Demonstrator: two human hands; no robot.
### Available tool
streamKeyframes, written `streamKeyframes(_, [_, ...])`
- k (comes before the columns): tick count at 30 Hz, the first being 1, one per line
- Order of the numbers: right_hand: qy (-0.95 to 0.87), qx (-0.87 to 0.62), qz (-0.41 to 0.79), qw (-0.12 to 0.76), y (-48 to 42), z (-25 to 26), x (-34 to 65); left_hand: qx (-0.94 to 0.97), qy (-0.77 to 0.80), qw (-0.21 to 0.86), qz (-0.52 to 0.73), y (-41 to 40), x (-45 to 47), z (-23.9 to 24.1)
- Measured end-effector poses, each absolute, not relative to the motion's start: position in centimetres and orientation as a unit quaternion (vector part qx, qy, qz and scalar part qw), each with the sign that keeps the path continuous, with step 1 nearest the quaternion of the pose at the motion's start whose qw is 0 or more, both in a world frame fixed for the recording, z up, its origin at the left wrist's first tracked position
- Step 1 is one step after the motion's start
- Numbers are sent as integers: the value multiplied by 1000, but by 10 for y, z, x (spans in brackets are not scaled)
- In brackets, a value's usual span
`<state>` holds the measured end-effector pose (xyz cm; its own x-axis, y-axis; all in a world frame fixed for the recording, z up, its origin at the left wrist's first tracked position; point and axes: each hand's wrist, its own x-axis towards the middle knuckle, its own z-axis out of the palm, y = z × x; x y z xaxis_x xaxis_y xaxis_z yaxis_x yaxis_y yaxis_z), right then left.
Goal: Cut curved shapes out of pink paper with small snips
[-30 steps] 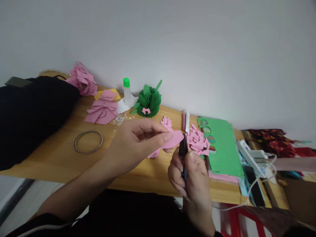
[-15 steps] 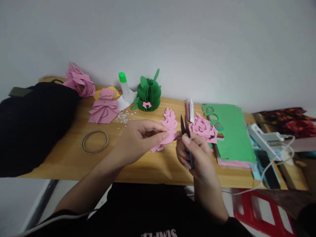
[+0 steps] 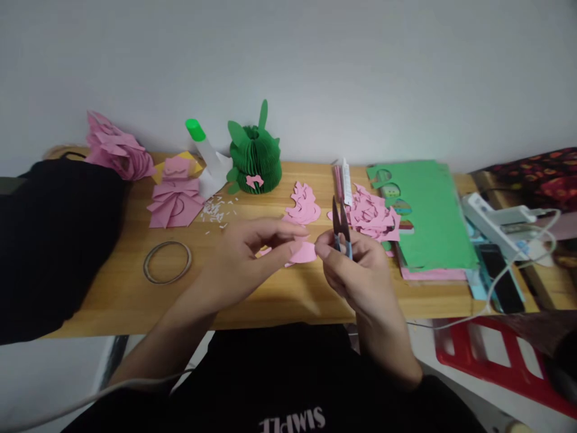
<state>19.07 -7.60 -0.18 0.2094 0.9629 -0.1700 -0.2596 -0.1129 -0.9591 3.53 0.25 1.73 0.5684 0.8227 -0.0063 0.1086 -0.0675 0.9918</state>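
Observation:
Between thumb and fingers, my left hand (image 3: 252, 255) pinches a small pink paper cutout (image 3: 304, 253) above the table. My right hand (image 3: 354, 264) is wrapped around a pair of scissors (image 3: 341, 225), whose slightly parted blades point away from me. Its thumb and fingertip also reach the right edge of the cutout. Just beyond lies a pile of curly pink cutouts (image 3: 303, 204). A heap of pink paper scraps (image 3: 372, 213) is to the right of the scissors.
A green pleated paper figure (image 3: 255, 159), a green-capped glue bottle (image 3: 201, 141) and a glue tube (image 3: 346, 183) stand or lie at the back. Left are a metal ring (image 3: 167, 263) and a black bag (image 3: 58, 240). Right are green sheets (image 3: 437, 222), a phone (image 3: 500, 276) and a power strip (image 3: 491, 225).
The scissors sit lower in my right hand, and its thumb has come in to the cutout's edge. The cutout has turned a little. The camera view has shifted slightly.

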Motion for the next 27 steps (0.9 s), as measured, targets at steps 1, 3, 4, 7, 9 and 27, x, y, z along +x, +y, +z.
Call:
streamKeyframes(1, [-339, -530, 518, 580, -76, -2, 191, 636, 357, 607, 315, 1, 37, 16])
streamKeyframes(3, [-339, -534, 504, 589, -76, -3, 193, 586, 364, 647, 325, -3, 41, 13])
streamKeyframes(4, [-337, -533, 503, 591, -75, -4, 193, 571, 363, 663, 320, -4, 43, 12])
streamKeyframes(7, [-325, -527, 497, 608, -73, -5, 191, 536, 360, 696, 313, -6, 47, 9])
streamKeyframes(9, [-315, -517, 494, 624, -73, -7, 187, 503, 376, 698, 345, -6, 50, 7])
streamKeyframes(27, [-244, -396, 675, 573, -85, -3, 172, 415, 386, 734, 373, -12, 57, 16])
